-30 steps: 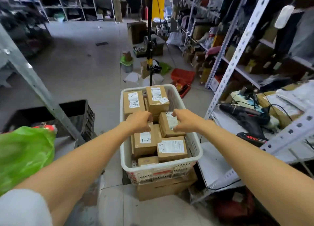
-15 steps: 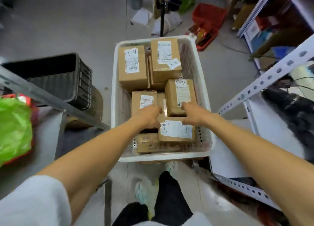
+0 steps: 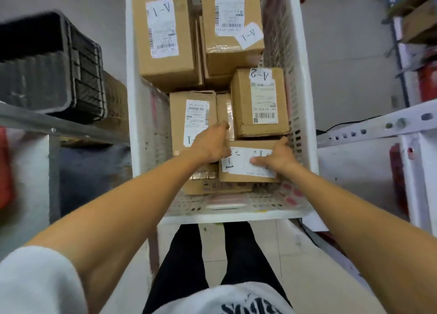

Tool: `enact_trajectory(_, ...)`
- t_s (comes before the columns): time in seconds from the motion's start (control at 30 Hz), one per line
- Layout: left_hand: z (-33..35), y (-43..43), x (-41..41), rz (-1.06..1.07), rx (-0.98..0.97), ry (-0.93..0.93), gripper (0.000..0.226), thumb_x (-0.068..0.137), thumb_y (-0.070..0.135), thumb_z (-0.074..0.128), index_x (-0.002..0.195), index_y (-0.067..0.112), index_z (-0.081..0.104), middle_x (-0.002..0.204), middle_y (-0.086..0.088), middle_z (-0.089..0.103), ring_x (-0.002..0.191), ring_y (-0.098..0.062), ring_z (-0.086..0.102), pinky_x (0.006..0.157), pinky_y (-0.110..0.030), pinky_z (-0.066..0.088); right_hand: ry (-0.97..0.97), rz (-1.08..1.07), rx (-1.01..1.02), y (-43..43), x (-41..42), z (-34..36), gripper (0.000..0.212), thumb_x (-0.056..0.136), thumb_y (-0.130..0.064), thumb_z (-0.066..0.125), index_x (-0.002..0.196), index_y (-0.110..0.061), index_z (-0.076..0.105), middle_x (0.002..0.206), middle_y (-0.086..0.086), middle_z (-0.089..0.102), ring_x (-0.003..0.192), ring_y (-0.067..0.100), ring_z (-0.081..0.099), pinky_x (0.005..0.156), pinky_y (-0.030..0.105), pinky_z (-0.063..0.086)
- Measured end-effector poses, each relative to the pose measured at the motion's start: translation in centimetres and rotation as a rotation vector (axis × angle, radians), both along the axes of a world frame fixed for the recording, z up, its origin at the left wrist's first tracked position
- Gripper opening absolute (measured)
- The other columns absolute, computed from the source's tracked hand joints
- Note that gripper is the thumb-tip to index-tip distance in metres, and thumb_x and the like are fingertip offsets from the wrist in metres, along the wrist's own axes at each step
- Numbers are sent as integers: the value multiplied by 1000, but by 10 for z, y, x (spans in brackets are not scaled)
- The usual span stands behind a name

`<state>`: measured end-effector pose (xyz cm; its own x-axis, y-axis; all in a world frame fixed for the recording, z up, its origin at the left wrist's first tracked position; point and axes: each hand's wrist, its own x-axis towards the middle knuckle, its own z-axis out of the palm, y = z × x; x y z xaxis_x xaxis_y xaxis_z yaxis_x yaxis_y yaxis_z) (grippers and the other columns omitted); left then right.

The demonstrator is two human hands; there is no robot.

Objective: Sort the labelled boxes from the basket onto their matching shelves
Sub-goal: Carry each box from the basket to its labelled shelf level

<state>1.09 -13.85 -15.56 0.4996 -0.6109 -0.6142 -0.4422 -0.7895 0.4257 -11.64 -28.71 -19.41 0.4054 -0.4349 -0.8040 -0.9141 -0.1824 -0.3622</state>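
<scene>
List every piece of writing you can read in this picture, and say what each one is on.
"A-1": handwritten, label of far left box.
"A-1": slip on far right box.
"A-2": slip on right middle box.
"-1": label of left middle box, rest behind left hand.
"-1": label of near box, rest blurred.
Barcodes, small print and shirt lettering: too blurred to read.

Brown cardboard boxes [image 3: 165, 63] labelled A-1 and A-2 lie packed in white basket [image 3: 224, 216].
</scene>
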Motion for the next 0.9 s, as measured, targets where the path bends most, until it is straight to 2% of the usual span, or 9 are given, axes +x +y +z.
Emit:
enact_trajectory(0.07, -1, 2, 9, 34, -36, 17, 65, 81, 21, 72, 137, 13, 39, 120, -7, 58, 106, -26, 58, 89, -40, 50, -57, -213, 34, 5, -5, -8, 98, 60, -31, 91, 135, -5, 34, 120, 0, 57, 112, 19, 55, 100, 30, 42)
enact_trajectory(0.13, -2, 4, 16, 18, -58, 34, 62, 82, 22, 70, 135, 13, 41, 114, -6, 61, 102, -24, 58, 86, -37, 50, -104, -379, 38, 8, -7, -17, 96, 44, -36, 96, 124, -10, 49, 114, -3, 64, 106, 18, 61, 98, 33, 48)
enact_trajectory(0.2, -3, 6, 21, -14, -64, 40, 59, 81, 21, 69, 133, 14, 43, 105, -4, 62, 99, -22, 59, 83, -36, 50, -119, -446, 41, 8, -8, -26, 89, 41, -33, 97, 118, -13, 57, 111, 1, 69, 103, 21, 65, 96, 40, 52)
enact_trajectory(0.27, -3, 8, 24, -32, -64, 41, 56, 81, 21, 68, 131, 14, 45, 101, -2, 62, 97, -22, 59, 84, -37, 51, -110, -442, 33, 9, -7, -23, 78, 49, -27, 95, 116, -13, 58, 112, 3, 69, 102, 23, 65, 96, 42, 52)
enact_trajectory(0.4, 1, 12, 26, -79, -65, 56, 52, 83, 20, 67, 130, 13, 46, 107, -3, 63, 94, -17, 57, 85, -36, 51, -152, -374, -57, 16, -4, -3, 63, 64, -24, 90, 116, -11, 56, 115, 4, 67, 107, 24, 61, 97, 38, 48)
enact_trajectory(0.53, 13, 15, 33, -111, -71, 48, 53, 83, 19, 68, 132, 15, 47, 115, -3, 61, 102, -20, 58, 86, -35, 51, -143, -231, -199, 25, -7, 11, 60, 63, -35, 88, 109, -19, 53, 118, 6, 64, 115, 32, 56, 100, 50, 45)
enact_trajectory(0.6, 25, 16, 42, -127, -77, 40, 53, 83, 21, 69, 131, 15, 47, 116, -4, 61, 104, -21, 58, 86, -35, 50, -130, -123, -266, 27, -10, 27, 61, 66, -37, 86, 113, -21, 51, 120, 7, 63, 118, 34, 54, 100, 51, 43)
enact_trajectory(0.77, 76, 8, 62, -185, -103, 52, 54, 80, 27, 73, 128, 18, 51, 114, 0, 59, 99, -16, 57, 83, -31, 48, -128, 236, -363, 25, -3, 91, 83, 75, -35, 80, 143, -20, 36, 126, 5, 61, 118, 29, 54, 98, 39, 41)
enact_trajectory(0.9, 134, -8, 76, -279, -76, 84, 63, 76, 33, 78, 130, 17, 51, 118, -1, 58, 105, -19, 58, 89, -34, 49, -215, 395, -387, 5, 28, 158, 90, 71, -38, 82, 146, -25, 35, 130, 7, 59, 122, 31, 51, 100, 42, 41)
